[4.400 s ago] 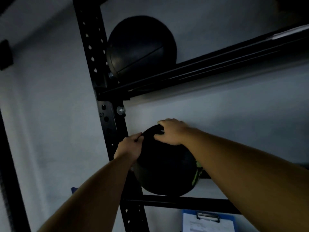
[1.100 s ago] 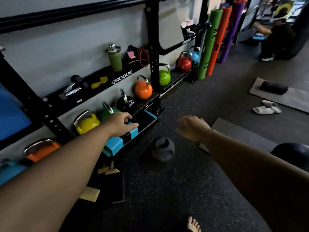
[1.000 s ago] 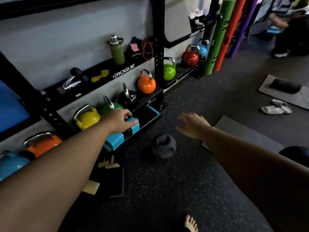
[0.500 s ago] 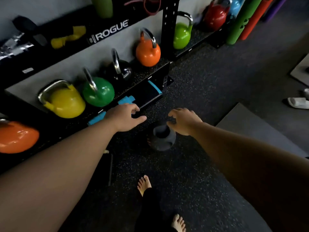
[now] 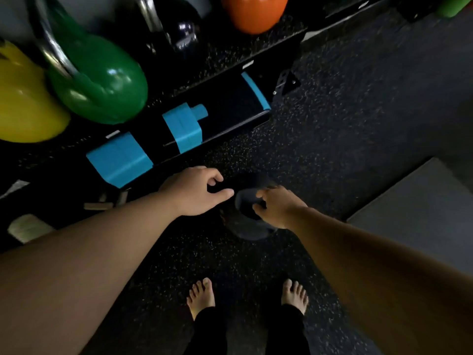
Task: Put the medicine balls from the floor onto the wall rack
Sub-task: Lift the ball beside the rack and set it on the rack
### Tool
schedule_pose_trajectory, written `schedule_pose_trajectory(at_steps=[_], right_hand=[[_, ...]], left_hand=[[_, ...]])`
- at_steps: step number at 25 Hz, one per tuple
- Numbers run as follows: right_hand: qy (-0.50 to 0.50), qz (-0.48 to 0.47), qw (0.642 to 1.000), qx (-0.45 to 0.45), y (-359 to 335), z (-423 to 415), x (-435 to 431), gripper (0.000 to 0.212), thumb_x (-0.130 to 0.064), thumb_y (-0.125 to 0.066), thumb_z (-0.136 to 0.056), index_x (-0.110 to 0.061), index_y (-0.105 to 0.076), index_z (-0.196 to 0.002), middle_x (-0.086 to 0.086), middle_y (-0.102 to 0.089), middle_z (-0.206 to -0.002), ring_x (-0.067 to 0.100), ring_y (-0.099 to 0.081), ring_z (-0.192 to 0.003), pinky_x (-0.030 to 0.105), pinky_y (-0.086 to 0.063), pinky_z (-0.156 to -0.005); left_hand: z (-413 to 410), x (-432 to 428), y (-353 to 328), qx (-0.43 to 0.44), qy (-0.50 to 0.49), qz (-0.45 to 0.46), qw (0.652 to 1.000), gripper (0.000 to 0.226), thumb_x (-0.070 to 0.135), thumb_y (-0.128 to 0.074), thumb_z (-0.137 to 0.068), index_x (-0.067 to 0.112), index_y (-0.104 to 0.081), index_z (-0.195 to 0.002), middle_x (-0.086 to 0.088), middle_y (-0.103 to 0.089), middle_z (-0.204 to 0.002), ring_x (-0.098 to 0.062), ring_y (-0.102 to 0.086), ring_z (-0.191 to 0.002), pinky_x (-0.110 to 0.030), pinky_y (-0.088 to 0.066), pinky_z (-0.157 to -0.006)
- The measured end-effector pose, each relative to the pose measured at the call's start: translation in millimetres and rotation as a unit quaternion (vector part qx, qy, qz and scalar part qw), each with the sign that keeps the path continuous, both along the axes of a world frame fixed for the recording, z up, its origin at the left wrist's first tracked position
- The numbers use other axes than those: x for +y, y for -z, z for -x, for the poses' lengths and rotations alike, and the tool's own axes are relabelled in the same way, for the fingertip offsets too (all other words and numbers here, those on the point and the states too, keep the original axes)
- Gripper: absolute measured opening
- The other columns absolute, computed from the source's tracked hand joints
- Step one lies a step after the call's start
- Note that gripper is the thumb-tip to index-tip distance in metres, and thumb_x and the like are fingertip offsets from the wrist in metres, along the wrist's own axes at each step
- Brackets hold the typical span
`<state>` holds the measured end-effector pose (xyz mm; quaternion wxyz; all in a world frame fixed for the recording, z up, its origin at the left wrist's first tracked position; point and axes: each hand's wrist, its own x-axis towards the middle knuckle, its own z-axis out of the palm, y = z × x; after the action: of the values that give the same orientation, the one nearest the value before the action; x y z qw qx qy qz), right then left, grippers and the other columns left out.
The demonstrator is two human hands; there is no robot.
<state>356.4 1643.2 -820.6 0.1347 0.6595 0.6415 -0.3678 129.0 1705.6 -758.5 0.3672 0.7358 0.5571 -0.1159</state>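
Observation:
A dark grey medicine ball (image 5: 252, 230) with grip recesses lies on the black speckled floor just ahead of my bare feet. My left hand (image 5: 195, 192) hovers at the ball's left side, thumb and curled fingers apart, with nothing in it. My right hand (image 5: 277, 206) lies over the ball's right side, its thumb and fingertips curling into a recess at the top. Whether it grips the ball is unclear. Both hands hide much of the ball. The wall rack's upper shelves are out of view.
A low rack shelf (image 5: 230, 55) runs along the top left with green (image 5: 102, 83), yellow (image 5: 23, 103), black (image 5: 181, 29) and orange (image 5: 253, 11) kettlebells. A blue-and-black block (image 5: 181, 124) sits under it. A grey mat (image 5: 422, 203) lies to the right.
I have bent lower and closer to the ball. Both hands have dropped to it, the left coming in from the shelf side, the right landing on its top.

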Motion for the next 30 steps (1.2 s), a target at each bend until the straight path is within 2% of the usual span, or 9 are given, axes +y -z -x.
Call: schedule_pose_trajectory(at_steps=[3,6,8,11,14,16,23,27,30], right_hand=[[-0.032,0.042,0.999,-0.005,84,3,5,0.056,-0.052,-0.044,-0.103,-0.017,-0.054,-0.145,0.011,-0.053,-0.151,0.033,-0.051,-0.134,0.044,-0.044,-0.107],[-0.07,0.109,0.992,-0.01,147,10,1,0.067,-0.068,-0.039,-0.099,-0.015,-0.061,-0.135,0.011,-0.064,-0.135,0.032,-0.061,-0.12,0.037,-0.044,-0.087],[-0.121,0.136,0.983,-0.032,170,14,-1,0.073,-0.074,-0.043,-0.094,-0.014,-0.061,-0.132,0.008,-0.067,-0.129,0.029,-0.061,-0.118,0.038,-0.042,-0.09],[-0.182,0.117,0.974,-0.066,185,15,1,0.07,-0.066,-0.059,-0.091,-0.015,-0.055,-0.139,0.006,-0.067,-0.131,0.028,-0.06,-0.123,0.044,-0.038,-0.107],[-0.166,0.143,0.974,-0.06,188,16,9,0.055,-0.053,-0.068,-0.092,-0.014,-0.063,-0.13,0.007,-0.068,-0.123,0.029,-0.065,-0.112,0.039,-0.049,-0.087],[-0.139,0.142,0.978,-0.057,178,12,19,0.051,-0.05,-0.069,-0.093,-0.013,-0.064,-0.128,0.009,-0.067,-0.125,0.031,-0.066,-0.112,0.038,-0.05,-0.087],[-0.07,0.129,0.988,-0.056,52,-19,57,0.058,-0.053,-0.073,-0.089,-0.014,-0.061,-0.13,0.007,-0.064,-0.122,0.029,-0.064,-0.111,0.041,-0.054,-0.095],[-0.054,0.087,0.992,-0.071,-81,-53,79,0.06,-0.056,-0.074,-0.087,-0.014,-0.061,-0.128,0.006,-0.065,-0.118,0.027,-0.065,-0.107,0.041,-0.055,-0.093],[-0.057,0.04,0.993,-0.1,-223,-71,103,0.061,-0.054,-0.074,-0.088,-0.014,-0.059,-0.132,0.007,-0.063,-0.122,0.027,-0.065,-0.109,0.039,-0.055,-0.09]], left_hand=[[-14,1,67,-0.014,-0.012,0.012,1.0,0.052,0.071,-0.065,-0.086,0.036,-0.067,-0.125,0.013,-0.066,-0.122,-0.014,-0.064,-0.114,-0.043,-0.054,-0.101],[-22,-5,118,-0.014,-0.018,0.023,0.999,0.052,0.071,-0.064,-0.086,0.038,-0.066,-0.126,0.015,-0.065,-0.123,-0.012,-0.062,-0.115,-0.043,-0.054,-0.1],[-23,-12,138,-0.021,-0.033,0.03,0.999,0.052,0.071,-0.064,-0.086,0.038,-0.066,-0.126,0.017,-0.064,-0.122,-0.011,-0.062,-0.116,-0.043,-0.055,-0.1],[-18,-22,150,-0.013,-0.036,0.041,0.998,0.052,0.071,-0.063,-0.086,0.039,-0.066,-0.127,0.019,-0.063,-0.123,-0.01,-0.062,-0.116,-0.041,-0.055,-0.1],[-10,-23,148,0.008,-0.032,0.038,0.999,0.052,0.074,-0.06,-0.087,0.042,-0.063,-0.127,0.022,-0.061,-0.121,-0.007,-0.06,-0.115,-0.038,-0.054,-0.098],[-8,-21,137,0.015,-0.029,0.033,0.999,0.053,0.076,-0.058,-0.086,0.043,-0.062,-0.127,0.024,-0.059,-0.12,-0.006,-0.06,-0.112,-0.036,-0.054,-0.096],[-36,4,38,0.0,-0.004,-0.019,1.0,0.056,0.076,-0.055,-0.088,0.041,-0.06,-0.131,0.022,-0.058,-0.125,-0.007,-0.057,-0.117,-0.035,-0.053,-0.095],[-58,29,-75,0.0,0.009,-0.076,0.997,0.06,0.078,-0.052,-0.088,0.04,-0.059,-0.134,0.019,-0.059,-0.13,-0.009,-0.059,-0.118,-0.034,-0.053,-0.095],[-77,54,-191,-0.01,0.007,-0.134,0.991,0.061,0.079,-0.051,-0.088,0.039,-0.06,-0.133,0.018,-0.061,-0.128,-0.01,-0.06,-0.117,-0.034,-0.053,-0.092]])
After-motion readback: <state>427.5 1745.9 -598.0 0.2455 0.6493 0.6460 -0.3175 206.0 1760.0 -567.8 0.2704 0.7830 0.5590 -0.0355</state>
